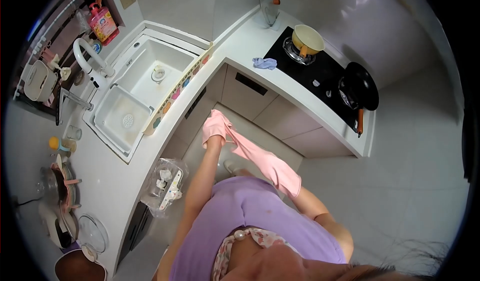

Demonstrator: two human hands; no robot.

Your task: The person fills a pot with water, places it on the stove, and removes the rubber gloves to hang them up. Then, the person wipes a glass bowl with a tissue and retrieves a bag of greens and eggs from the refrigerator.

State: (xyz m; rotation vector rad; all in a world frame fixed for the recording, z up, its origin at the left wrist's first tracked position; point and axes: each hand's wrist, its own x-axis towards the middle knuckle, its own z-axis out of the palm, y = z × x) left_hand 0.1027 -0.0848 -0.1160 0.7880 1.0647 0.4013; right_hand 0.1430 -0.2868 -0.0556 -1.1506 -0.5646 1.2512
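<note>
My left hand (215, 126) is in front of my body over the floor, with pink glove material bunched around it up to the wrist. Its fingers look closed on the finger end of a long pink glove (267, 164). That glove stretches down to the right, and its wide cuff lies around my right forearm. My right hand (245, 147) is inside the glove, so its fingers are hidden and I cannot tell how they are bent. The glove looks pulled taut between the two hands.
At left a white double sink (131, 88) has a patterned strip (176, 93) along its front. A yellow pot (308, 39) and a black pan (361, 87) stand on the hob. A blue cloth (264, 63) lies beside it. A plastic-lined bin (165, 187) hangs by the left cabinet.
</note>
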